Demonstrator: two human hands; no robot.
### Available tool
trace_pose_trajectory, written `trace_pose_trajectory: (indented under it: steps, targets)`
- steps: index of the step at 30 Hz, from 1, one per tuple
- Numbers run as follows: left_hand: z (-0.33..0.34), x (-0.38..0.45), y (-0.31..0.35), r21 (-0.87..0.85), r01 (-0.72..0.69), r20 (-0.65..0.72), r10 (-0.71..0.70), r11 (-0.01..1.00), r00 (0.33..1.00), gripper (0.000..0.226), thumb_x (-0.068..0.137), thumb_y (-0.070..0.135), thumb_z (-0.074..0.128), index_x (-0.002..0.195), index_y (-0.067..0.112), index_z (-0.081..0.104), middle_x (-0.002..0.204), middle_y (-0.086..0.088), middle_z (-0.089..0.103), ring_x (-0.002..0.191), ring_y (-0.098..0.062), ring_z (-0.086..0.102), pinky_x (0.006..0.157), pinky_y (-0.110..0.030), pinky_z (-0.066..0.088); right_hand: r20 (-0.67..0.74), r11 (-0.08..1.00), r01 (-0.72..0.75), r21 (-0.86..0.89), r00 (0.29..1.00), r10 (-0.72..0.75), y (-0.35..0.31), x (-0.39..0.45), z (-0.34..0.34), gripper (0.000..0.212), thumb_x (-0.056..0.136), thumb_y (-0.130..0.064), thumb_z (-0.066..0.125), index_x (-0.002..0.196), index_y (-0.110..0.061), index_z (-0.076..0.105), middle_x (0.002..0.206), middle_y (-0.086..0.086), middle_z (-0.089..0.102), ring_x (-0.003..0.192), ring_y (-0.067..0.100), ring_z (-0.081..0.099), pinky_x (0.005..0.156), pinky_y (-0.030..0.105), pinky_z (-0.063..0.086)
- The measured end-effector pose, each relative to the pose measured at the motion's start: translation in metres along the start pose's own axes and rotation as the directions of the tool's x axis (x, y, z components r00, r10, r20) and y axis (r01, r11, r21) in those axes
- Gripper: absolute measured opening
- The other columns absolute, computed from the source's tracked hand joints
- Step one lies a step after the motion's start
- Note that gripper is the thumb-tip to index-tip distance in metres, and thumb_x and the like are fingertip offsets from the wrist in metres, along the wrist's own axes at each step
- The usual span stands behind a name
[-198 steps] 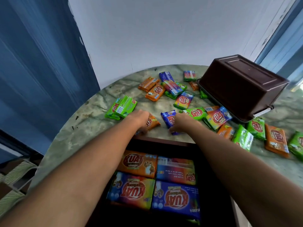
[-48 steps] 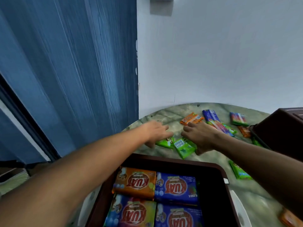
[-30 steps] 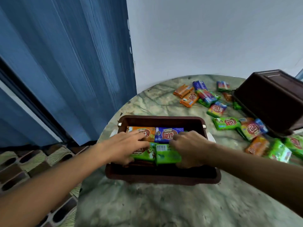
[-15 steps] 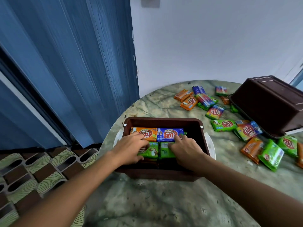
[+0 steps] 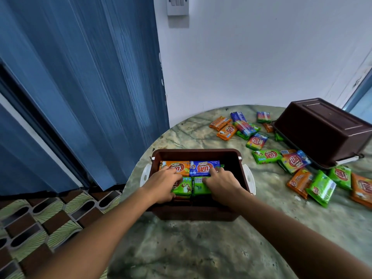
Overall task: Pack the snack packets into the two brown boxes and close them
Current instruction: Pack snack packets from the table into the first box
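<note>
Both hands are down inside the open brown box [image 5: 196, 153] near the front edge of the round marbled bench [image 5: 201, 248]. The left hand [image 5: 164, 185] presses a green packet [image 5: 182, 188] with fingers bent over it; the right hand [image 5: 222, 184] does the same on a second green packet [image 5: 199, 186] just beside it. Whether either hand actually grips its packet, I cannot tell. Behind them in the box lie an orange packet [image 5: 178, 168] and a blue packet [image 5: 203, 168], both printed "KUAT" upside down to the camera. White handles [image 5: 145, 176] stick out at the box's sides. The second brown box [image 5: 322, 129] sits overturned and tilted at far right, propped on loose packets [image 5: 267, 156] scattered across the bench in orange, green, blue and rainbow wrappers. A blue folding door [image 5: 90, 87] stands left, a white wall switch [image 5: 177, 6] above, patterned floor tiles [image 5: 40, 222] below
</note>
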State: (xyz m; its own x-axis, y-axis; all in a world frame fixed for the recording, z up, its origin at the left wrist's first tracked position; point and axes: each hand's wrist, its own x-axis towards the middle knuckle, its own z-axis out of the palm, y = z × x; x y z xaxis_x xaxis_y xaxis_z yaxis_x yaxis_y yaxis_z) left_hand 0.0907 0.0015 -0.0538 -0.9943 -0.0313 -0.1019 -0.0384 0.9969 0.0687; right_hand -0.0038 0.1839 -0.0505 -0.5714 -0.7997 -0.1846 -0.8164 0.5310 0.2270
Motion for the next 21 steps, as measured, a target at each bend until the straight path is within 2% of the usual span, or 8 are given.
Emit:
trace_pose_trajectory:
  steps: [5, 16, 21]
  targets:
    - [0.002, -0.0002, 0.0012, -0.013, 0.007, -0.014, -0.007, 1.0, 1.0, 0.047, 0.076, 0.028, 0.075, 0.119, 0.021, 0.057, 0.119, 0.003, 0.053, 0.114, -0.017, 0.042, 0.095, -0.03, 0.042, -0.01, 1.0, -0.007, 0.003, 1.0, 0.007, -0.0007, 0.0004, 0.0014, 0.04, 0.09, -0.021, 0.059, 0.129, -0.017, 0.054, 0.125, 0.014, 0.05, 0.111, 0.034, 0.051, 0.077, 0.038, 0.048]
    - [0.0069, 0.0031, -0.0021, -0.01, -0.006, -0.03, 0.006, 1.0, 1.0, 0.051, 0.074, 0.03, 0.076, 0.12, 0.022, 0.056, 0.12, 0.004, 0.053, 0.113, -0.016, 0.043, 0.094, -0.029, 0.042, -0.029, 0.999, -0.03, 0.016, 0.999, 0.03, -0.0013, 0.001, 0.0024, 0.037, 0.09, -0.021, 0.058, 0.127, -0.016, 0.056, 0.123, 0.014, 0.051, 0.108, 0.033, 0.052, 0.071, 0.036, 0.045]
    - [0.0089, 0.0024, -0.004, -0.012, -0.01, -0.058, 0.009, 1.0, 0.998, 0.051, 0.074, 0.03, 0.076, 0.121, 0.023, 0.056, 0.119, 0.006, 0.051, 0.115, -0.016, 0.042, 0.093, -0.028, 0.042, -0.034, 0.999, -0.029, 0.013, 0.999, 0.03, -0.0018, 0.0007, 0.003, 0.036, 0.09, -0.02, 0.058, 0.125, -0.016, 0.058, 0.121, 0.013, 0.052, 0.105, 0.033, 0.053, 0.065, 0.034, 0.036]
